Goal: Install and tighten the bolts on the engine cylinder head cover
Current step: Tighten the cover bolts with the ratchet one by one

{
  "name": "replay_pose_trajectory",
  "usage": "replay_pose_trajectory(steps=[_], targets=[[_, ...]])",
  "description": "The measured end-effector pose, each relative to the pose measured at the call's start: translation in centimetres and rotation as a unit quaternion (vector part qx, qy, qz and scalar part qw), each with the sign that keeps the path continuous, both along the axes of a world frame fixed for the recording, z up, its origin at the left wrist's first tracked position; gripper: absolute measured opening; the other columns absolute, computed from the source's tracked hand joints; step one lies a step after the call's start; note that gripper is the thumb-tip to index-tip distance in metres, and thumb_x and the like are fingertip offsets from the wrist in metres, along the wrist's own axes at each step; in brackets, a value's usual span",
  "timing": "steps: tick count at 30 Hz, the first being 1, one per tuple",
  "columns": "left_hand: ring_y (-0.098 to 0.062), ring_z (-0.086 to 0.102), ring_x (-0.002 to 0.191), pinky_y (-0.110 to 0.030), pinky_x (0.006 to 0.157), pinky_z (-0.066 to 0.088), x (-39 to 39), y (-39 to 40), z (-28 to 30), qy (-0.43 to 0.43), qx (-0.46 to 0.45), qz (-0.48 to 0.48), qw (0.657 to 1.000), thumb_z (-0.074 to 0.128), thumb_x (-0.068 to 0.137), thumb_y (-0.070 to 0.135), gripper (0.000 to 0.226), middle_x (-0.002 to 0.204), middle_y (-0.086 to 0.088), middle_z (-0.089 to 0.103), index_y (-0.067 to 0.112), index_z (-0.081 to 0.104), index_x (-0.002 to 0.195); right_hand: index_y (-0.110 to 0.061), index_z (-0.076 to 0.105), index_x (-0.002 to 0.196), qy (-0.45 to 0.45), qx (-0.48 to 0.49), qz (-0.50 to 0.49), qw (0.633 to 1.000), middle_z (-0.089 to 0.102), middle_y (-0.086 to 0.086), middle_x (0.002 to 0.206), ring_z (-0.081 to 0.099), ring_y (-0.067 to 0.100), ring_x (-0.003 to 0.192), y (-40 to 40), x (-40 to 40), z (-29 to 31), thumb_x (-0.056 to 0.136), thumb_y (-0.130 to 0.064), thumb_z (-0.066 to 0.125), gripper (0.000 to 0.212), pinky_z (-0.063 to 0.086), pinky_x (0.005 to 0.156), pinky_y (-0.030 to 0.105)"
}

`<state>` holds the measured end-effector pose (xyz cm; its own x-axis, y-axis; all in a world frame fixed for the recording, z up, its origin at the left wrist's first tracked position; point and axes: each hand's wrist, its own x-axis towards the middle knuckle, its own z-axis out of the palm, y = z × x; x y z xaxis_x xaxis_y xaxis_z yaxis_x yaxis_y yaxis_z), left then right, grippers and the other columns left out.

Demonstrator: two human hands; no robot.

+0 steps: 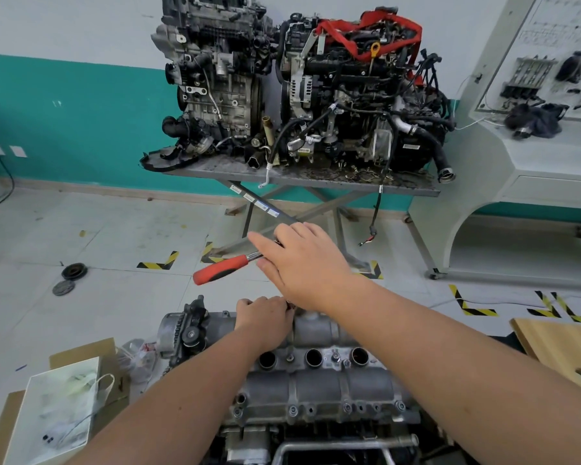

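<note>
Head view: R hand grips ratchet; L hand fingers curled on cover.

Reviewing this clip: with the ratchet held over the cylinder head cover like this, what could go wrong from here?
1. The right hand covers the ratchet's head while its red handle hangs free, so the grip looks loose; it could slip.
2. The left hand works at the cylinder head cover's far edge, close below the tool.
3. Open plug wells could swallow a dropped bolt.
</note>
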<state>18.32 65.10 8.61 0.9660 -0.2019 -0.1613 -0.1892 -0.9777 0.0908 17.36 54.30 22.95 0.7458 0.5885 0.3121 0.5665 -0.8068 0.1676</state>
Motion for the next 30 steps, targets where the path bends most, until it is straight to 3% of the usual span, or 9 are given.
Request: replay_pose_trajectory(steps=[6,9,12,15,18,20,21,26,30], targets=[[-0.018,0.058,0.107,-0.038,0.079,0.027,0.0,0.1,-0.1,0.003,-0.037,0.019,0.999,0.026,0.104,0.039,0.028,0.113,0.007,0.065,0.029,0.051,0.098,-0.019,0.057,0.110,0.140,0.074,-0.090,0.983,0.057,0.000,0.092,0.059,0.027,0.087,1.4,0.3,1.7,0.107,-0.034,0.030,0.032,0.038,0.066,0.036],[-0.017,0.057,0.111,-0.038,0.082,0.027,0.1,0.2,-0.5,0.000,-0.048,0.025,0.999,0.027,0.103,0.040,0.032,0.115,0.007,0.065,0.028,0.056,0.109,-0.011,0.056,0.095,0.329,0.243,-0.145,0.901,0.070,0.007,0.087,0.067,0.028,0.080,1.7,0.7,3.1,0.103,-0.023,0.038,0.023,0.051,0.064,0.038],[-0.018,0.058,0.111,-0.039,0.082,0.027,0.0,0.2,-0.7,-0.011,-0.053,0.028,0.998,0.029,0.102,0.041,0.033,0.115,0.005,0.065,0.027,0.058,0.108,-0.009,0.050,0.086,0.498,0.556,-0.155,0.646,0.074,0.010,0.074,0.071,0.019,0.067,1.7,0.1,3.1,0.100,-0.007,0.044,0.015,0.052,0.054,0.021],[-0.020,0.058,0.111,-0.039,0.082,0.028,0.1,0.1,-0.7,-0.021,-0.057,0.022,0.998,0.030,0.102,0.040,0.032,0.114,0.005,0.066,0.027,0.059,0.103,-0.009,0.051,0.083,0.521,0.771,-0.122,0.344,0.072,0.008,0.073,0.068,0.024,0.083,1.3,0.3,1.8,0.098,0.001,0.050,0.018,0.056,0.087,0.024],[-0.020,0.059,0.106,-0.039,0.080,0.027,0.0,0.2,-0.5,-0.020,-0.060,0.024,0.998,0.030,0.102,0.039,0.025,0.111,0.007,0.067,0.031,0.051,0.091,-0.017,0.046,0.078,0.428,0.873,-0.101,0.213,0.072,0.005,0.080,0.066,0.025,0.095,0.9,0.6,0.1,0.093,0.007,0.058,0.031,0.049,0.100,0.029],[-0.020,0.060,0.104,-0.039,0.082,0.029,-0.2,0.3,-0.5,-0.017,-0.065,0.029,0.997,0.029,0.102,0.039,0.022,0.109,0.007,0.067,0.032,0.044,0.087,-0.020,0.048,0.076,0.357,0.900,-0.075,0.240,0.072,0.005,0.084,0.065,0.024,0.096,0.9,0.4,-0.9,0.094,0.002,0.061,0.031,0.048,0.097,0.030],[-0.020,0.060,0.103,-0.039,0.082,0.030,-0.3,0.2,-0.4,-0.019,-0.061,0.029,0.998,0.029,0.102,0.038,0.022,0.108,0.007,0.067,0.031,0.043,0.086,-0.022,0.055,0.080,0.335,0.894,-0.064,0.290,0.073,0.003,0.090,0.064,0.022,0.098,1.2,0.0,-1.3,0.096,-0.004,0.062,0.024,0.048,0.093,0.029],[-0.020,0.048,0.090,-0.040,0.085,0.034,-0.2,0.1,-0.2,-0.009,0.024,-0.010,1.000,0.034,0.096,0.016,0.023,0.113,-0.002,0.064,0.025,0.044,0.077,-0.055,0.065,0.113,0.239,0.720,-0.045,0.650,0.059,-0.028,0.128,0.050,-0.016,0.120,2.4,-1.9,-3.4,0.096,-0.043,0.057,0.022,0.044,0.099,0.014],[-0.026,0.049,0.130,-0.011,0.099,0.036,0.3,0.7,-0.9,-0.025,-0.040,-0.047,0.998,0.052,0.100,0.013,0.038,0.143,-0.010,0.051,0.007,0.049,0.137,-0.014,0.077,0.103,-0.042,0.385,0.019,0.922,0.063,0.009,0.134,0.056,0.035,0.126,1.8,-1.8,-4.5,0.077,0.003,0.060,0.035,0.048,0.096,0.045]])
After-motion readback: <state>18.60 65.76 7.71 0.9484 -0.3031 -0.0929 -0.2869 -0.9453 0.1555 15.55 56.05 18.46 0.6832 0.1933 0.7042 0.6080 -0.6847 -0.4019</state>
